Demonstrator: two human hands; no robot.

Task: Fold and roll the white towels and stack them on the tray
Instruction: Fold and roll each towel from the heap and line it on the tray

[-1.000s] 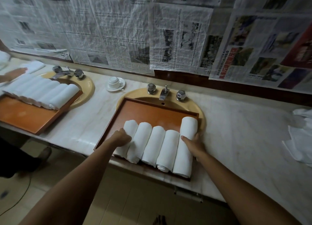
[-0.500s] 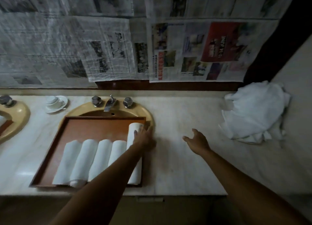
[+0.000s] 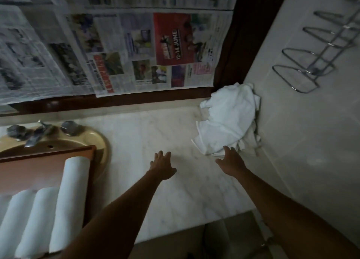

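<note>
A heap of loose white towels (image 3: pixel 229 120) lies in the far right corner of the marble counter. My right hand (image 3: pixel 230 161) stretches out open, its fingertips at the heap's near edge. My left hand (image 3: pixel 161 166) hovers open over bare marble, left of the heap and holding nothing. At the lower left, several rolled white towels (image 3: pixel 72 196) lie side by side on the brown tray (image 3: pixel 44 173), which sits over a yellow basin.
The yellow basin (image 3: pixel 97 140) with its metal tap (image 3: pixel 37 132) is at the left. Newspaper sheets (image 3: pixel 120 50) cover the back wall. A chrome wire rack (image 3: pixel 315 52) hangs on the tiled right wall. The counter's front edge runs under my forearms.
The view has swung right. My left hand let go of the rightmost rolled towel and moved right over the counter. My right hand reached forward to the edge of the towel heap.
</note>
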